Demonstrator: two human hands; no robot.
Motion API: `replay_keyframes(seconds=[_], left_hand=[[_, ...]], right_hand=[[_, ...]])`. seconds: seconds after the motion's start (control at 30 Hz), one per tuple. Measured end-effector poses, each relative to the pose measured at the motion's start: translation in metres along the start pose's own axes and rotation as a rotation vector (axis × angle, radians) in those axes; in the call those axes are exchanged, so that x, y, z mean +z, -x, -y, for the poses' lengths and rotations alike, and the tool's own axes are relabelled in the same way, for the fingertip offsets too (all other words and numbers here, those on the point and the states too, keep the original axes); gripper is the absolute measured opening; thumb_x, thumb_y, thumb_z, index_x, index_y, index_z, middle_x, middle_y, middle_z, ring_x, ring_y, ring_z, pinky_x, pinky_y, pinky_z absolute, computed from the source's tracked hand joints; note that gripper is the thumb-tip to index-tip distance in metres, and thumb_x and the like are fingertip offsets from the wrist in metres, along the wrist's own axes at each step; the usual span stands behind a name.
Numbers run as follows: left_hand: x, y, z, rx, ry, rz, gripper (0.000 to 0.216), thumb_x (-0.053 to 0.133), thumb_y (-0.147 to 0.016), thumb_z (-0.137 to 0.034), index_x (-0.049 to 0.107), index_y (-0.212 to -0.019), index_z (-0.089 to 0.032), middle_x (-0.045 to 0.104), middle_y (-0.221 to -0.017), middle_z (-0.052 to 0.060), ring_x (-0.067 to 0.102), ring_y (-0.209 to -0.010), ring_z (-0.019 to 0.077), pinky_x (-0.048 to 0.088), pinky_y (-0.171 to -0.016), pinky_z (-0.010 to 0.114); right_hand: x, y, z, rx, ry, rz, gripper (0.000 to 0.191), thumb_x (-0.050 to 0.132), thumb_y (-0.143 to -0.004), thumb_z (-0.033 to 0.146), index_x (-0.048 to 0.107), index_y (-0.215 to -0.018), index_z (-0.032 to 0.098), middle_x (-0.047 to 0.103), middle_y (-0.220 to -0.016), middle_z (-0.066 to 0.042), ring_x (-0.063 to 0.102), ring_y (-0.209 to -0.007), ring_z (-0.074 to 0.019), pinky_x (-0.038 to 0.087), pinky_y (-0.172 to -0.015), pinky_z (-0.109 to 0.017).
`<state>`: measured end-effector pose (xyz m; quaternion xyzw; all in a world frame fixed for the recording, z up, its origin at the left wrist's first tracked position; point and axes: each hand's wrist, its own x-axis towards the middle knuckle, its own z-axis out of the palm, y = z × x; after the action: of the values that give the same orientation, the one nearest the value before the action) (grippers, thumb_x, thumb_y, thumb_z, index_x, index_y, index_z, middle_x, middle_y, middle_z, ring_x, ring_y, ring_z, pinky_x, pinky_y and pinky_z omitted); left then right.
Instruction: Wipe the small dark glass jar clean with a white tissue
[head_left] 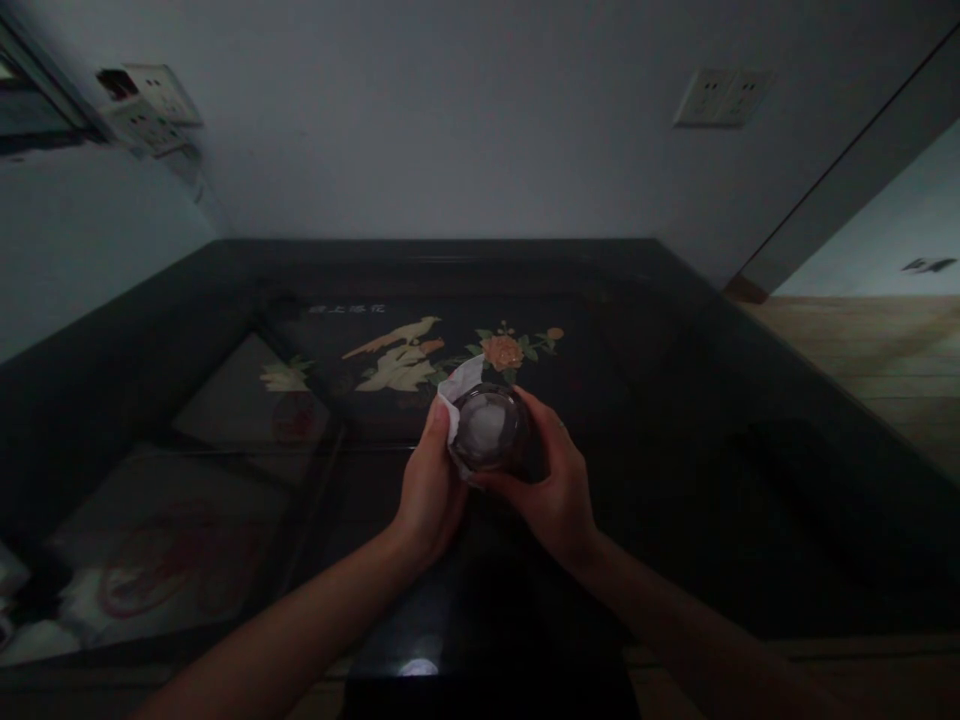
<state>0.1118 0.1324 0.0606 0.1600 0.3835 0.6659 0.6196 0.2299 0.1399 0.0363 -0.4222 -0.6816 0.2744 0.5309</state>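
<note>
A small clear glass jar (pixel 491 432) sits between both hands, held above a dark lacquered table (pixel 675 420). My right hand (pixel 551 480) wraps round the jar from the right side. My left hand (pixel 431 480) presses a white tissue (pixel 459 385) against the jar's left side; part of the tissue sticks up behind my thumb. White material shows through the glass. The scene is dim.
The table top bears a painted bird and flowers (pixel 442 355) and a glass panel (pixel 225 470) at the left. Wall sockets (pixel 721 97) and another socket group (pixel 150 110) are on the wall behind. Wooden floor (pixel 885 350) lies to the right.
</note>
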Motion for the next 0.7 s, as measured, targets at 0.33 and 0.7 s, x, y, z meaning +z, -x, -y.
replay_keyframes(seconds=[0.33, 0.7], left_hand=[[-0.001, 0.008, 0.008, -0.06, 0.024, 0.121, 0.039, 0.05, -0.091, -0.043, 0.057, -0.125, -0.025, 0.065, -0.126, 0.003, 0.052, -0.126, 0.0213, 0.042, -0.107, 0.035], [-0.005, -0.01, -0.006, 0.042, -0.113, 0.067, 0.038, 0.05, -0.09, -0.048, 0.072, -0.101, -0.019, 0.073, -0.103, 0.004, 0.06, -0.116, 0.0253, 0.044, -0.103, 0.038]], right_hand=[[-0.001, -0.004, -0.002, -0.003, 0.028, -0.04, 0.071, 0.08, -0.069, 0.035, 0.049, -0.132, 0.026, 0.058, -0.131, -0.01, 0.053, -0.123, -0.028, 0.044, -0.103, -0.047], [-0.006, -0.007, 0.001, 0.062, -0.142, 0.034, 0.076, 0.085, -0.064, 0.036, 0.051, -0.131, 0.026, 0.057, -0.134, -0.009, 0.053, -0.125, -0.0282, 0.043, -0.106, -0.046]])
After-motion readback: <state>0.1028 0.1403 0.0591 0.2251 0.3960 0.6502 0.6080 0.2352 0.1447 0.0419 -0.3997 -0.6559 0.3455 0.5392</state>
